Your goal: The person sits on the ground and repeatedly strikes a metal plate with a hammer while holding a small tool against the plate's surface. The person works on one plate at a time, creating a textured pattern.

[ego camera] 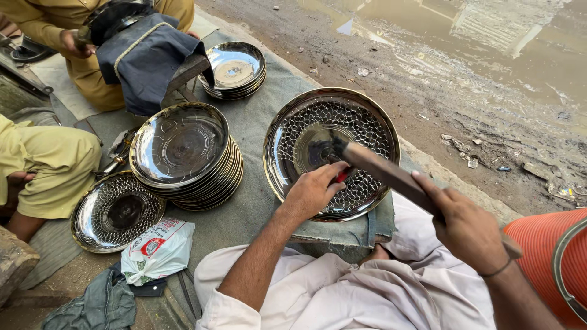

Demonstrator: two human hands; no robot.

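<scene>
A large round metal tray [367, 119] with a hammered dot pattern and a golden rim lies on a cloth-covered block in front of me. My left hand [312, 190] rests on the tray's near part and grips a small tool with a red handle [343, 175], held against the tray. My right hand [468, 229] grips the brown wooden handle of a hammer [391, 174]. The hammer's dark head [338, 148] is just above the tray's smooth centre.
A stack of plain round trays [183, 153] stands to the left, with a smaller stack [235, 68] behind it. One patterned tray [116, 211] lies on the mat near a white plastic bag [158, 249]. Other people in yellow clothes [55, 162] sit at left. An orange ribbed container [547, 253] is at right; muddy ground [465, 61] beyond.
</scene>
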